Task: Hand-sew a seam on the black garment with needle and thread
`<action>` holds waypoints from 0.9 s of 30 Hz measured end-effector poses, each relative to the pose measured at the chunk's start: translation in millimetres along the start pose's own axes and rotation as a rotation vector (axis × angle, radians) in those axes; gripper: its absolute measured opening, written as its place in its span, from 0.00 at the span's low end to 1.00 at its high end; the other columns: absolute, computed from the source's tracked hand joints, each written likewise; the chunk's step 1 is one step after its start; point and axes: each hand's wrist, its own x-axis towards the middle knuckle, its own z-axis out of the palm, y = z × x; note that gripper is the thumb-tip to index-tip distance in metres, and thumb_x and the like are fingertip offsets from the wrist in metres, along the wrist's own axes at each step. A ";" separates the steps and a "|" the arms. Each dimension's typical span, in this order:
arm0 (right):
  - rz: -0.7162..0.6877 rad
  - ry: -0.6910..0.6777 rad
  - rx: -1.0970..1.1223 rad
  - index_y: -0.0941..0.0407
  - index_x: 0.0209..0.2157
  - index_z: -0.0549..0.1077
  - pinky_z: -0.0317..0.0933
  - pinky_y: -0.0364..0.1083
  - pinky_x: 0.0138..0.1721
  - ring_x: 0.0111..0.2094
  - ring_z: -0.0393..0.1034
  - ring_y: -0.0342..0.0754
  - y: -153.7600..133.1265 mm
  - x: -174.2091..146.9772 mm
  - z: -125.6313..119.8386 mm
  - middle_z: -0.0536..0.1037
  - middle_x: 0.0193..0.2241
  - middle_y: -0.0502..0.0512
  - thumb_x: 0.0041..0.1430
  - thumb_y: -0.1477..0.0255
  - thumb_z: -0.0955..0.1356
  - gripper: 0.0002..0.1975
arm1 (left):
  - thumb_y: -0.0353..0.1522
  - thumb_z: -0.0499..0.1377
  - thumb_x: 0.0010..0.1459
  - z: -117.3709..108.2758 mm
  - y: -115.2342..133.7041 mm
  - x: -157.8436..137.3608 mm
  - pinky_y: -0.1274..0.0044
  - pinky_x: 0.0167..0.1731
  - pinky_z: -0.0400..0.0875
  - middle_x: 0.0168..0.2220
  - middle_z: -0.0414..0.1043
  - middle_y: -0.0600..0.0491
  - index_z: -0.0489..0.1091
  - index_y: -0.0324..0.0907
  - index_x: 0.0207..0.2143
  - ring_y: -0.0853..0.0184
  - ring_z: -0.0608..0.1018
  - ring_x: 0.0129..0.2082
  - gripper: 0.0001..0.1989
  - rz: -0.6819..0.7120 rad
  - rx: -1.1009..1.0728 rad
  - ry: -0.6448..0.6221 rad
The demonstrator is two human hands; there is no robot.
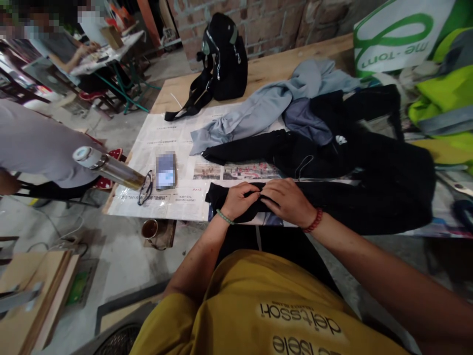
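A black jacket (pixel 384 162) lies spread over the newspaper-covered table, one sleeve stretched along the near edge. My left hand (pixel 239 198), with a green bead bracelet, pinches the black fabric of that sleeve near its cuff end. Close beside it, my right hand (pixel 290 201), with a red bracelet, grips the same sleeve; the fingertips of both hands almost meet. Whether something small sits between the fingertips I cannot make out. A white logo and a thin loop of cord show on the jacket.
Left on the table (pixel 185 199) are a phone (pixel 165 170), eyeglasses (pixel 146 188) and a glass flask (pixel 111 168). Behind lie a grey garment (pixel 254 111) and a black bag (pixel 225 59). Right stand a shopping bag (pixel 399 37) and yellow-green clothing (pixel 443 98). People sit at left.
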 end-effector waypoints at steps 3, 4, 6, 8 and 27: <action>0.039 0.075 0.026 0.56 0.32 0.72 0.55 0.49 0.41 0.39 0.68 0.49 -1.6 3.4 2.3 0.76 0.34 0.56 0.60 0.70 0.61 0.09 | 0.28 0.59 0.52 -0.2 -0.1 -0.6 0.78 0.35 0.69 0.29 0.74 0.53 0.74 0.40 0.29 0.71 0.74 0.30 0.03 0.005 0.014 -0.006; 0.068 0.108 0.052 0.56 0.32 0.72 0.55 0.49 0.41 0.38 0.68 0.48 -1.7 2.7 2.6 0.76 0.33 0.56 0.60 0.70 0.62 0.09 | 0.28 0.60 0.52 -0.3 0.0 -0.7 0.78 0.35 0.69 0.28 0.74 0.53 0.74 0.40 0.29 0.72 0.74 0.30 0.03 0.006 0.015 -0.004; 0.128 0.154 0.113 0.56 0.32 0.72 0.55 0.49 0.41 0.38 0.69 0.48 -1.6 -0.6 3.3 0.76 0.32 0.55 0.59 0.69 0.63 0.08 | 0.29 0.60 0.52 -0.1 0.4 -0.8 0.78 0.34 0.69 0.28 0.73 0.54 0.74 0.39 0.29 0.72 0.74 0.29 0.03 0.008 0.012 -0.001; 0.176 0.174 0.178 0.55 0.31 0.72 0.56 0.49 0.41 0.37 0.69 0.48 -1.8 -4.7 4.6 0.77 0.31 0.54 0.59 0.68 0.64 0.07 | 0.30 0.61 0.52 0.3 0.8 -0.7 0.78 0.34 0.69 0.27 0.73 0.54 0.74 0.39 0.28 0.72 0.73 0.29 0.03 0.012 0.005 -0.001; 0.258 0.303 0.368 0.54 0.27 0.73 0.61 0.49 0.41 0.35 0.71 0.46 -2.9 -4.1 5.4 0.76 0.29 0.51 0.55 0.71 0.67 0.05 | 0.30 0.61 0.52 -0.3 1.8 -1.3 0.78 0.34 0.68 0.28 0.73 0.53 0.73 0.39 0.28 0.71 0.73 0.29 0.03 0.029 -0.037 -0.010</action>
